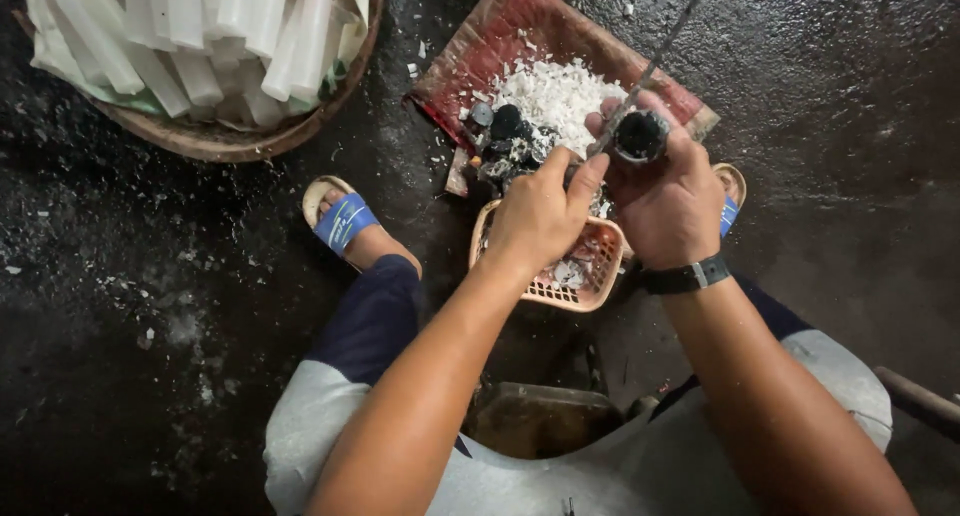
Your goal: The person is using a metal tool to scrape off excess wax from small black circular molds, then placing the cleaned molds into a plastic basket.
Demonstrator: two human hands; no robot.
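My right hand (668, 201) grips a short dark tube (640, 135) with a pale rim, end up, above a small orange plastic basket (580, 294). A thin grey rod or blade (660, 51) runs from the tube up to the top right. My left hand (540, 214) is beside it with thumb and fingers pinched toward the tube's base; what it pinches is hidden. Just beyond the hands, a reddish board (500, 26) carries a heap of white shavings (555, 94) and some dark lumps (505, 124).
A round woven tray (240, 141) stacked with long white sticks (200, 26) sits at the top left. My feet wear sandals with blue straps (342, 221) on a wet dark floor (130, 306) flecked with white bits. A low stool (535, 416) is under me.
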